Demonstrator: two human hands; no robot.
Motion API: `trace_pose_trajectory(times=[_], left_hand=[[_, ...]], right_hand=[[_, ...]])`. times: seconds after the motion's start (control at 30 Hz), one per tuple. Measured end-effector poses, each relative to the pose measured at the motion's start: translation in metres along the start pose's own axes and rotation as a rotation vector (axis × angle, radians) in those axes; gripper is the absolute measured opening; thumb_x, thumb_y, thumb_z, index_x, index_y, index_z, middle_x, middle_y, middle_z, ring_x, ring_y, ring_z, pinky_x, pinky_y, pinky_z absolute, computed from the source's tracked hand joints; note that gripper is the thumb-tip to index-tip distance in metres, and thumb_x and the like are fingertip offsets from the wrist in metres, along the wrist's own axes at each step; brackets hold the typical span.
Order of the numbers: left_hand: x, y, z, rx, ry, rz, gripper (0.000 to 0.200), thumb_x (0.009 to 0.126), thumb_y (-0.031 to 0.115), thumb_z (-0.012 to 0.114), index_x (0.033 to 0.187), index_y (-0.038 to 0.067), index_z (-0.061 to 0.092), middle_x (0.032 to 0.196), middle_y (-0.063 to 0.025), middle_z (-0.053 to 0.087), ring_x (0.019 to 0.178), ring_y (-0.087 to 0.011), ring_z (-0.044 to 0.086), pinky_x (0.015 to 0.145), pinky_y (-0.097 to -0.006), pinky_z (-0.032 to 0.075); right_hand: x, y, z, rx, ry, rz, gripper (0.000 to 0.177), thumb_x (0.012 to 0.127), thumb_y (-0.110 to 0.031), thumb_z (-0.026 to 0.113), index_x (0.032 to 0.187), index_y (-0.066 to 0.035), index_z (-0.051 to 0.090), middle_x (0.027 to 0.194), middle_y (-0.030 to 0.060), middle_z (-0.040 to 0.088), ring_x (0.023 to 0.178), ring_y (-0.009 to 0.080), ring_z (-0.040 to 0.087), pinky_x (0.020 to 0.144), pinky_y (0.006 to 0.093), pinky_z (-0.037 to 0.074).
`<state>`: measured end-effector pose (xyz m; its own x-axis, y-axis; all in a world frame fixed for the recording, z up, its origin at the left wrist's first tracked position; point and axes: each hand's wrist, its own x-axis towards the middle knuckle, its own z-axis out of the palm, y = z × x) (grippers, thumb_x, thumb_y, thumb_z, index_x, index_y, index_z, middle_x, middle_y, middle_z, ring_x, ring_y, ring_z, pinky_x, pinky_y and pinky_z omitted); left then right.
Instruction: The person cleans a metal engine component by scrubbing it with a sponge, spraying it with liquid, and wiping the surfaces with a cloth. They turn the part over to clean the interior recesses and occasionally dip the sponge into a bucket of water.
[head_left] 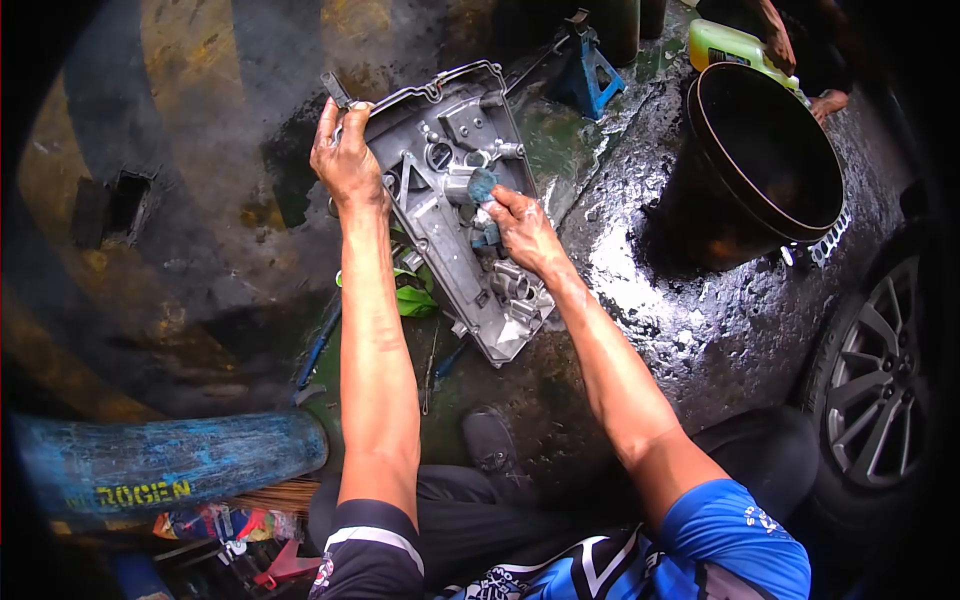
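Observation:
A grey cast-metal engine cover (437, 215) is tilted in front of me, its ribbed, hollow inner side facing up. My left hand (350, 155) is closed around its upper left edge, thumb on the rim; some fingers are hidden behind it. Pinched in my right hand (525, 232) is a blue-grey rag (482, 184), pressed against the raised round bosses near the middle of the cover. Another bit of blue-grey material shows just below the fingers. Under the cover's left side, green leaves (415, 300) stick out.
To the right stands a large black bucket (710, 165) on wet floor. Behind it, another person's hand (780, 50) is at a yellow-green jug (735, 45). A blue jack stand (590, 75), a car wheel (875, 375) and a blue cylinder (180, 455) lie around me.

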<state>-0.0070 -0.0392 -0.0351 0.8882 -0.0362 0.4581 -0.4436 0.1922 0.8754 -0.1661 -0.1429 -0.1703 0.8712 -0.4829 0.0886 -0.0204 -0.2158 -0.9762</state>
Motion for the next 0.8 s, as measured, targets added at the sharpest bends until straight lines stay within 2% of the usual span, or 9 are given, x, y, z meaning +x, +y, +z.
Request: trace_pose_trajectory(times=[0.1,0.17,0.33,0.37,0.4,0.5,0.53,0.63,0.8], left_hand=[[0.001,-0.001,-0.003,0.023,-0.01,-0.006,0.038,0.087,0.009,0.069,0.12,-0.01,0.064,0.1,-0.0078,0.071,0.095,-0.0143,0.063,0.092,-0.0267,0.046],[0.005,-0.007,-0.004,-0.005,-0.011,-0.013,0.038,0.087,0.009,0.068,0.12,-0.01,0.064,0.101,-0.0082,0.071,0.095,-0.0146,0.063,0.091,-0.027,0.047],[0.009,-0.013,-0.013,0.017,-0.022,-0.052,0.028,0.089,0.013,0.066,0.108,-0.008,0.07,0.13,-0.0163,0.061,0.104,-0.0217,0.065,0.089,-0.033,0.054],[0.009,-0.012,-0.013,-0.02,-0.023,-0.051,0.041,0.087,0.011,0.067,0.121,-0.011,0.062,0.103,-0.013,0.069,0.091,-0.0201,0.065,0.088,-0.0316,0.052],[0.008,-0.01,-0.015,-0.059,-0.046,-0.092,0.038,0.087,0.01,0.066,0.12,-0.01,0.062,0.103,-0.013,0.069,0.091,-0.0213,0.066,0.088,-0.0325,0.053],[0.012,-0.012,-0.021,-0.08,-0.067,-0.122,0.033,0.089,0.01,0.063,0.116,-0.008,0.064,0.103,-0.0131,0.068,0.093,-0.0238,0.067,0.087,-0.0353,0.055],[0.023,-0.025,-0.033,-0.031,-0.122,-0.027,0.036,0.089,0.012,0.063,0.119,-0.008,0.062,0.104,-0.0138,0.067,0.095,-0.0238,0.067,0.087,-0.0362,0.055],[0.016,-0.014,-0.029,-0.112,-0.125,-0.162,0.038,0.089,0.012,0.062,0.121,-0.008,0.06,0.107,-0.0141,0.067,0.095,-0.0251,0.067,0.089,-0.0381,0.055],[0.013,-0.012,-0.027,-0.112,-0.108,-0.151,0.039,0.088,0.012,0.062,0.121,-0.009,0.061,0.109,-0.0138,0.067,0.097,-0.0243,0.067,0.09,-0.0373,0.054]], right_hand=[[0.012,0.02,-0.009,0.164,-0.059,-0.036,0.028,0.1,-0.026,0.056,0.115,-0.005,0.066,0.103,0.0124,0.072,0.092,0.0169,0.064,0.086,0.0334,0.048],[0.009,0.009,-0.029,0.153,-0.09,-0.021,0.026,0.099,-0.024,0.057,0.112,-0.004,0.067,0.097,0.0117,0.072,0.088,0.0171,0.063,0.083,0.0332,0.048],[-0.016,0.034,-0.039,-0.033,0.451,0.186,0.03,0.096,-0.03,0.054,0.108,-0.005,0.064,0.085,0.0186,0.068,0.083,0.0335,0.066,0.079,0.0425,0.051],[-0.018,0.029,-0.038,-0.101,0.533,0.22,0.031,0.096,-0.031,0.053,0.11,-0.005,0.063,0.085,0.0201,0.067,0.085,0.0365,0.067,0.08,0.0444,0.052],[-0.022,0.024,-0.034,-0.037,0.518,0.195,0.039,0.097,-0.036,0.05,0.123,-0.008,0.057,0.095,0.0238,0.068,0.093,0.0418,0.066,0.084,0.0505,0.051],[-0.023,0.009,0.001,-0.149,0.58,0.12,0.052,0.099,-0.035,0.047,0.148,-0.017,0.04,0.109,0.0236,0.064,0.098,0.043,0.064,0.089,0.0503,0.052],[-0.026,-0.005,0.006,-0.098,0.531,0.13,0.052,0.098,-0.031,0.05,0.149,-0.022,0.042,0.106,0.0203,0.063,0.095,0.04,0.065,0.087,0.0485,0.053],[-0.024,-0.009,0.041,-0.024,0.547,0.012,0.039,0.096,-0.024,0.055,0.134,-0.021,0.06,0.096,0.016,0.06,0.085,0.0374,0.065,0.077,0.0477,0.054],[-0.033,-0.017,0.055,0.059,0.374,0.059,0.033,0.097,-0.023,0.055,0.129,-0.014,0.062,0.098,0.0187,0.064,0.086,0.0384,0.064,0.078,0.0468,0.052]])
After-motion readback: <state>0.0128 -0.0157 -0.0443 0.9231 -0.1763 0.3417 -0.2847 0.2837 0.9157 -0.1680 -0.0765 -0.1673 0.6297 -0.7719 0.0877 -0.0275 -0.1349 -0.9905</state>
